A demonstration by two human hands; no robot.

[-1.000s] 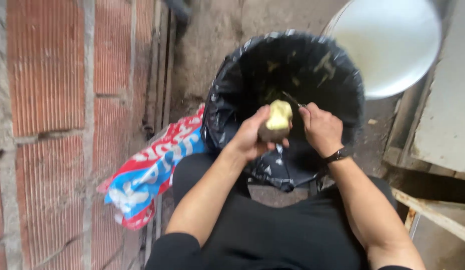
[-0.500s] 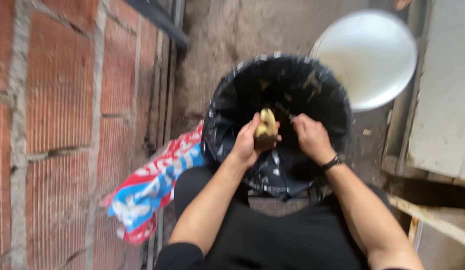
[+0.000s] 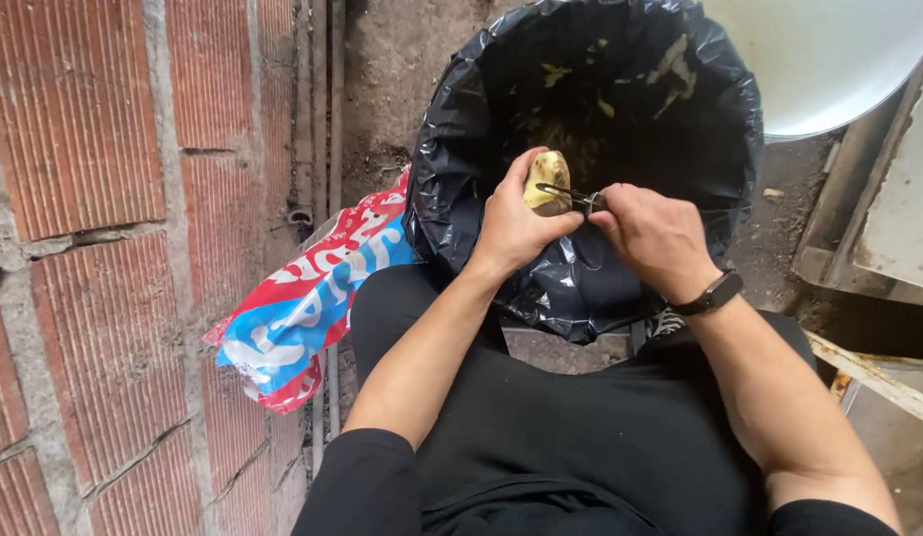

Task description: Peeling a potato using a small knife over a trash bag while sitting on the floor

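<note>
My left hand (image 3: pixel 514 224) grips a partly peeled yellow potato (image 3: pixel 544 176) over the near rim of a bin lined with a black bag (image 3: pixel 452 159). My right hand (image 3: pixel 652 235), with a dark band on its wrist, holds a small metal peeler (image 3: pixel 571 195) whose blade lies across the potato. Peel scraps stick to the inside of the bag. My black-clad legs are below the bin.
A red brick wall (image 3: pixel 104 248) runs along the left. A red, white and blue plastic sack (image 3: pixel 303 298) lies between the wall and the bin. A white round basin (image 3: pixel 829 60) sits at the top right, beside grey slabs (image 3: pixel 898 218).
The view has come closer to the bin. The potato has turned in my left hand, and the peeler now rests across it.
</note>
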